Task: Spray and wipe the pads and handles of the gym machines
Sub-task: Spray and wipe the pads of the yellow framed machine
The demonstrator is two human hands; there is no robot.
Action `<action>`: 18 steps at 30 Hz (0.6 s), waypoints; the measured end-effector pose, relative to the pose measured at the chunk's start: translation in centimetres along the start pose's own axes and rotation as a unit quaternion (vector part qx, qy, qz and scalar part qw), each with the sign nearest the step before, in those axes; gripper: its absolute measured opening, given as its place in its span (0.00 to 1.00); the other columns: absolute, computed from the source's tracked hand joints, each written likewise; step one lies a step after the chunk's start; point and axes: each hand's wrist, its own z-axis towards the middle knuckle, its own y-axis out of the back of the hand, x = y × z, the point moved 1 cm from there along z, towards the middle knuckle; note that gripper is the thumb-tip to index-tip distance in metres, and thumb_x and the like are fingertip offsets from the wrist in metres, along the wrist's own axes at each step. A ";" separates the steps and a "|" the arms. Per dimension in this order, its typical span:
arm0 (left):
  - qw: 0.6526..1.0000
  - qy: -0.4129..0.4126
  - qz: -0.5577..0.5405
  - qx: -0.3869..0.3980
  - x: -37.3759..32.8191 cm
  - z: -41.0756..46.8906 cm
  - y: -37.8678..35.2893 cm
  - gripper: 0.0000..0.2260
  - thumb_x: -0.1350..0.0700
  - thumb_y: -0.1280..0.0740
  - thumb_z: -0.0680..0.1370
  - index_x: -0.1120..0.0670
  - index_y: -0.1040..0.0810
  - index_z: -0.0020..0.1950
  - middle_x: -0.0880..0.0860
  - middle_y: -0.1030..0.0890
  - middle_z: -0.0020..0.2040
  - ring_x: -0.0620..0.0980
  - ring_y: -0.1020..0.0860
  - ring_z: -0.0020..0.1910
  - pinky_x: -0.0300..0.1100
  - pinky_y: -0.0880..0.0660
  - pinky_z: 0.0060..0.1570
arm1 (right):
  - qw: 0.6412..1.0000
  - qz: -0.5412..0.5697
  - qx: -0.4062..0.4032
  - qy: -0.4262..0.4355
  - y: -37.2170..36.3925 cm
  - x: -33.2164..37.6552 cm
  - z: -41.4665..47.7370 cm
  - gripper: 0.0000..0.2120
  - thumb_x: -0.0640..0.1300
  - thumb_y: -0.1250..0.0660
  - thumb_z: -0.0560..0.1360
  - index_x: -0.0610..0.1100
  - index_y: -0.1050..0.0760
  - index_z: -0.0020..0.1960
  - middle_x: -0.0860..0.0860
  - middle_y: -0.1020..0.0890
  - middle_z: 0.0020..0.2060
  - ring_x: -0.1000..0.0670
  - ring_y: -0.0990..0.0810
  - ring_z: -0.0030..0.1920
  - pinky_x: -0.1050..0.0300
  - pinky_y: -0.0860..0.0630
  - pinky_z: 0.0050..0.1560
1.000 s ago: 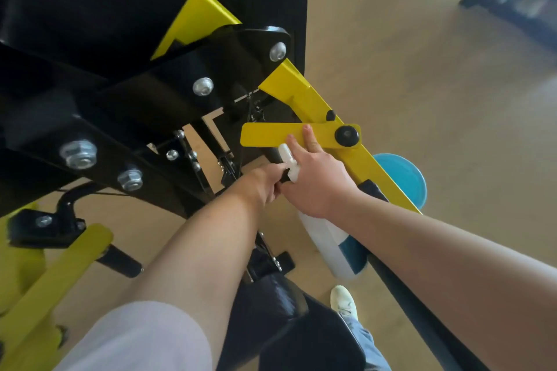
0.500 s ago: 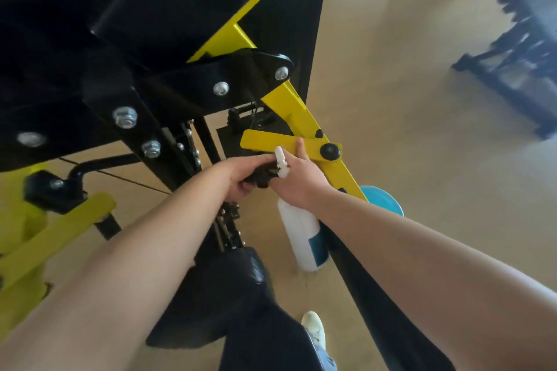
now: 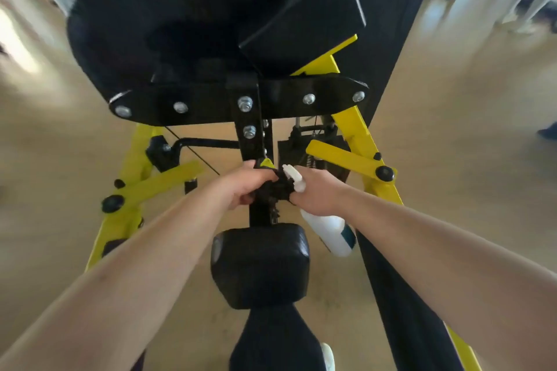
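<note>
A black and yellow gym machine fills the view. My right hand (image 3: pixel 316 193) grips the neck of a white spray bottle (image 3: pixel 331 232) with a teal label, which hangs downward, nozzle pointing left. My left hand (image 3: pixel 241 187) holds a dark cloth (image 3: pixel 275 187) bunched between both hands, just in front of the black centre post (image 3: pixel 250 135). Below the hands sits a small black seat pad (image 3: pixel 259 265). A large black pad (image 3: pixel 168 36) and a tilted rectangular pad (image 3: pixel 304 9) lie above.
Yellow frame legs spread left (image 3: pixel 132 166) and right (image 3: pixel 358 132), each with a yellow lever arm and black knob. A black bar (image 3: pixel 401 295) runs down on the right. Tan floor surrounds the machine. My shoe (image 3: pixel 328 355) shows at the bottom.
The view has swung left and up, centring the machine. Both hands, with cloth and bottle, have moved from the right yellow lever to the centre post above the seat pad.
</note>
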 end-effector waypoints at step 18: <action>0.918 0.182 -0.171 -0.308 9.7 -6.4 6.7 0.22 0.45 0.48 0.86 0.57 0.28 0.71 0.60 0.21 0.61 0.60 0.22 0.60 0.54 0.23 0.63 | 0.963 -0.160 0.148 0.156 -7.1 12.3 3.4 0.18 0.50 0.30 0.72 0.56 0.25 0.62 0.51 0.18 0.47 0.47 0.18 0.47 0.42 0.17 0.54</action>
